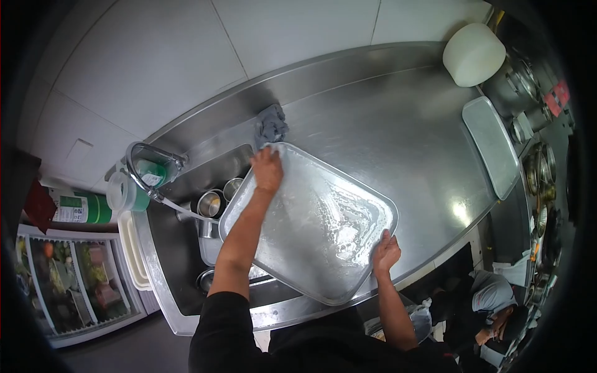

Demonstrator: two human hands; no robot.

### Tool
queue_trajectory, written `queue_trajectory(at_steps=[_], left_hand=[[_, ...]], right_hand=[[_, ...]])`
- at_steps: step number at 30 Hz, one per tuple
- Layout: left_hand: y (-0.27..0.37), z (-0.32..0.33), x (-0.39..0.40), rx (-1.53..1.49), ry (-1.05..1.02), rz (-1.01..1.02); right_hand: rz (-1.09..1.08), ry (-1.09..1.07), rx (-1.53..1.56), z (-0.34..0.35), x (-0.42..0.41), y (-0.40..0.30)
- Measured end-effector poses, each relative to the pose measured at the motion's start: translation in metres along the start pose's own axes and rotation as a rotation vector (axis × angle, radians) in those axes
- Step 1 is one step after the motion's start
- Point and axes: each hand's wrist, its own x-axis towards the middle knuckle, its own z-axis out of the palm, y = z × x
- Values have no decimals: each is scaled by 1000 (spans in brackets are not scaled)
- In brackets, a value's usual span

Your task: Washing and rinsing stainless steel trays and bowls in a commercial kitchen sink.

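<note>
A large rectangular metal tray [298, 224], wet and streaked with suds, is tilted across the sink's right edge and the steel counter. At its far left corner is my left hand [268, 170], fingers bent over the rim. Something pale and blurred shows by those fingertips; I cannot tell whether it is a pad or suds. My right hand [386, 252] grips the rim at the right corner, thumb on top. Just beyond the left hand lies a crumpled grey cloth [271, 123]. Water runs from the curved faucet [140, 172] toward the tray's left edge.
Steel cups [211, 204] and other metalware sit in the sink [170, 261], partly hidden by the tray. Plastic containers [123, 192] stand behind the faucet. A smaller tray [492, 147] and a white tub [473, 55] are at the counter's right end. Another person [494, 298] is at lower right.
</note>
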Motion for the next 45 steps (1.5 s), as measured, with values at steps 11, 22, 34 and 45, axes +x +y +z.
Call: queue_trajectory(at_steps=[11, 22, 34, 45], left_hand=[[31, -149, -201, 147, -142, -416], [243, -207, -201, -594, -505, -216], [89, -401, -94, -878, -59, -634], [-37, -380, -211, -1695, 474, -1372]], right_hand=[[61, 12, 14, 5, 2, 6], [122, -150, 392, -19, -18, -37], [-306, -1081, 1109, -78, -79, -237], [354, -900, 1120, -30, 11, -145]])
